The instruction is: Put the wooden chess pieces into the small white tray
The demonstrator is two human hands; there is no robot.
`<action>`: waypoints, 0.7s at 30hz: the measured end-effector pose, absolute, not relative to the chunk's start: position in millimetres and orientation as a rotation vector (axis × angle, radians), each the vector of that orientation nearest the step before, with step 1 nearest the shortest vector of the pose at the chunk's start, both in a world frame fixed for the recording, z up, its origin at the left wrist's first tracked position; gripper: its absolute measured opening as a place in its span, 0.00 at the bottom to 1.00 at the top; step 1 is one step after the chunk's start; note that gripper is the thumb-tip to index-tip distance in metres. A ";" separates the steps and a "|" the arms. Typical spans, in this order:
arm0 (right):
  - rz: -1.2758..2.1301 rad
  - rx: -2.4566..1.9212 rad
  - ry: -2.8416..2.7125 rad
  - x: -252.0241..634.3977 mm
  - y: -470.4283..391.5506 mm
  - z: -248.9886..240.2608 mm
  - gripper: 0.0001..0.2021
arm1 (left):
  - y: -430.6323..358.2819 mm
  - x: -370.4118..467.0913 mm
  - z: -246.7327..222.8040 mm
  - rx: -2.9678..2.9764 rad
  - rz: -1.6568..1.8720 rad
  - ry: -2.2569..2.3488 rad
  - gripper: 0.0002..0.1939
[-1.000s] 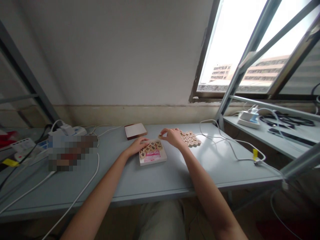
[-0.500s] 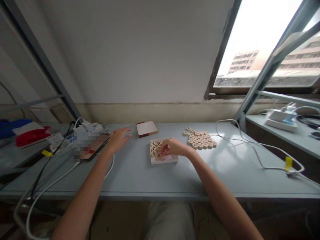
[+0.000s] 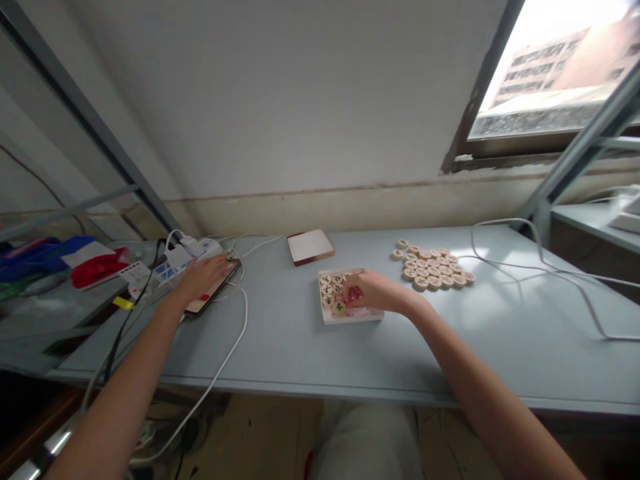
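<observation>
My right hand reaches into a shallow white box with its fingers curled together. Whatever is between the fingertips is hidden. Round wooden Chinese chess pieces with dark characters lie in the left part of the box, and pink lining shows in the right part. Over at the left, my left hand lies with fingers stretched out across a flat dark-edged device with a partly reddish surface, perhaps a phone or tablet. It seems to touch it without gripping it.
A box lid lies inside-up behind the box. More chess pieces are grouped on the grey desk at the right. White cables loop at both sides, and a power strip with plugs sits at the left.
My left hand has moved left and down from above the desk onto the flat device. My right hand stays in the box. The view has turned, so the desk items appear shifted.
</observation>
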State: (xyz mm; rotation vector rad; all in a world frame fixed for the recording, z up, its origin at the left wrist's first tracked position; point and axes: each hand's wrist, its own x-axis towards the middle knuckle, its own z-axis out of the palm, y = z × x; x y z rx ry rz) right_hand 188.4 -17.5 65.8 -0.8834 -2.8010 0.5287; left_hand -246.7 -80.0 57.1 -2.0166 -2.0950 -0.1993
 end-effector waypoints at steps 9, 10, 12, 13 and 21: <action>0.613 -0.808 -2.817 182.0 -25.6 73.4 0.07 | -116.5 -253.1 66.2 -1.975 0.055 -1.971 0.18; 0.598 -0.812 -2.817 181.1 -26.4 73.3 0.07 | -122.7 -252.3 69.9 -1.928 -0.017 -1.998 0.19; 0.574 -0.816 -2.826 179.9 -27.3 73.2 0.06 | -134.7 -251.0 77.4 -1.874 -0.136 -2.051 0.21; 0.566 -0.811 -2.835 179.8 -27.5 73.4 0.05 | -140.1 -250.4 81.0 -1.858 -0.184 -2.076 0.22; 0.452 -0.850 -2.889 181.7 -28.0 75.4 0.02 | -161.5 -243.2 93.4 -1.830 -0.417 -2.161 0.22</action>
